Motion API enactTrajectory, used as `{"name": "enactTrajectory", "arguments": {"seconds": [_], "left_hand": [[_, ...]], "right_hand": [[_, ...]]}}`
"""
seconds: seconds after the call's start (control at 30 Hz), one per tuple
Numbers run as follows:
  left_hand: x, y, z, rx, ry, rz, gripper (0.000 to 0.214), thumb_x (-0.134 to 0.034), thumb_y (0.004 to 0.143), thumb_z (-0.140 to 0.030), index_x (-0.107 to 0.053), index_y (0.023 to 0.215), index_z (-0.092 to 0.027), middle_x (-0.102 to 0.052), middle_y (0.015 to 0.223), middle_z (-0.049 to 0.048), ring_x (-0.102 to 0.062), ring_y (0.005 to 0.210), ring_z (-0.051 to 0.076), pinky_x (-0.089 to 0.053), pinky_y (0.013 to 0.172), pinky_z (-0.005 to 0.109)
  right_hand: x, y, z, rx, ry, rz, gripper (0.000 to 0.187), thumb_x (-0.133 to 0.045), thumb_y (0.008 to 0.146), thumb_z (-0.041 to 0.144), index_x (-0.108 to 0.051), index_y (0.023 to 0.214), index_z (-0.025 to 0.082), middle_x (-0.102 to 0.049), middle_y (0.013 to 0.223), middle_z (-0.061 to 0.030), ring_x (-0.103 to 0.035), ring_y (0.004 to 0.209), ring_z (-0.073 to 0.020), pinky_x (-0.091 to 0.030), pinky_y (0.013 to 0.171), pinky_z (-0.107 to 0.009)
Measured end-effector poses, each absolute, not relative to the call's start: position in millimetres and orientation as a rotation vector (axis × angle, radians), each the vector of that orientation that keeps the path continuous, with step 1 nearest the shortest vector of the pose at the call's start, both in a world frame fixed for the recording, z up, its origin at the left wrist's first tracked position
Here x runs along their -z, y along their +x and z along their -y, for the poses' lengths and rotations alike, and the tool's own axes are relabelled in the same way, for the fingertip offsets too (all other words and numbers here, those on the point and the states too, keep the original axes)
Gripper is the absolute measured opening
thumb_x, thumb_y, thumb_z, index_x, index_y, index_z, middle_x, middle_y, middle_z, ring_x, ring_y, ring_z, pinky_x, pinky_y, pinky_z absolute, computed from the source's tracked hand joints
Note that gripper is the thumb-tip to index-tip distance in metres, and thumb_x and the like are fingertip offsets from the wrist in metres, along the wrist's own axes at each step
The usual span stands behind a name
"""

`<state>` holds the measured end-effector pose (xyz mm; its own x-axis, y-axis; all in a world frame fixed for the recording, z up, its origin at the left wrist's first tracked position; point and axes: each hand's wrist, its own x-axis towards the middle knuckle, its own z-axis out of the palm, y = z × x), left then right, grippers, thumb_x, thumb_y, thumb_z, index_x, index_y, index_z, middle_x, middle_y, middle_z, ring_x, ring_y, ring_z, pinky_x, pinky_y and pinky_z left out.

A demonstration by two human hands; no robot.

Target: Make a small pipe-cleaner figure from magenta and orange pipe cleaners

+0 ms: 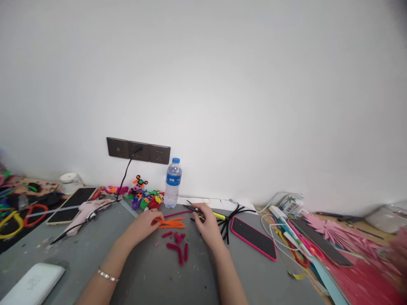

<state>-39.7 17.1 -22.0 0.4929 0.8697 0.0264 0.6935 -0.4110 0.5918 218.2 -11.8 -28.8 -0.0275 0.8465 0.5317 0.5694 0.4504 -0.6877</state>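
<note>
My left hand (149, 225) is closed, its fingertips pinching one end of a small bunch of orange pipe cleaners (173, 223) that lies on the grey table. On the right, my right hand (208, 226) curls around black and yellow pliers (194, 208), their dark jaws pointing left and slightly open. Dark pink pipe cleaner pieces (178, 249) lie between my forearms, some of them bent. A longer dark pink pipe cleaner (178, 214) stretches behind the orange ones. Several black pipe cleaners (233, 218) fan out just right of my right hand.
A water bottle (173, 184) stands by the wall beside small colourful figures (148, 198). Further left are a pink glue gun (83, 216) with its cord and a phone (72, 206). A pink-edged phone (253, 238), a white cable and papers lie right; a white device (33, 284) sits front left.
</note>
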Motion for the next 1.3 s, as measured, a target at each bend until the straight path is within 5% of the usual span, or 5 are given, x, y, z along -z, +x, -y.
{"name": "enactTrajectory", "arguments": {"seconds": [0.43,0.67,0.93,1.3], "left_hand": [[12.0,-29.2,-7.8,-0.511,2.223,-1.316,0.019,-0.040,0.088,-0.028,-0.059,0.086,-0.022,-0.066,0.084,0.0026,-0.058,0.077,0.021,-0.037,0.068,0.027],[12.3,-30.0,-9.5,-0.531,2.204,-1.270,0.018,-0.044,0.084,-0.026,-0.062,0.085,-0.021,-0.066,0.087,0.0034,-0.059,0.080,0.021,-0.038,0.072,0.029],[16.7,-29.6,-10.6,-0.559,2.214,-1.264,0.028,-0.047,0.087,-0.037,-0.069,0.080,-0.021,-0.064,0.080,0.0044,-0.057,0.076,0.021,-0.038,0.070,0.028],[5.1,-19.6,-1.8,-0.675,2.315,-1.189,0.035,-0.039,0.093,-0.036,-0.071,0.088,-0.021,-0.064,0.077,0.0035,-0.058,0.074,0.019,-0.038,0.067,0.025]], "right_hand": [[34.0,198.0,17.8,-0.458,-1.413,1.841,0.022,-0.058,0.081,0.022,-0.066,0.101,0.023,-0.071,0.094,-0.0050,-0.062,0.092,-0.0252,-0.037,0.090,-0.043],[37.8,197.3,14.3,-0.456,-1.337,1.879,0.019,-0.054,0.078,0.014,-0.070,0.082,0.024,-0.068,0.078,-0.0027,-0.060,0.075,-0.0218,-0.038,0.081,-0.039],[37.6,194.2,14.9,-0.648,-1.219,1.786,0.018,-0.056,0.083,0.024,-0.072,0.090,0.020,-0.069,0.076,-0.0032,-0.058,0.066,-0.0186,-0.045,0.066,-0.030],[21.5,177.9,22.0,-1.102,-0.996,1.485,0.028,-0.058,0.085,0.041,-0.066,0.101,0.019,-0.065,0.077,-0.0030,-0.060,0.072,-0.0191,-0.046,0.069,-0.030]]}}
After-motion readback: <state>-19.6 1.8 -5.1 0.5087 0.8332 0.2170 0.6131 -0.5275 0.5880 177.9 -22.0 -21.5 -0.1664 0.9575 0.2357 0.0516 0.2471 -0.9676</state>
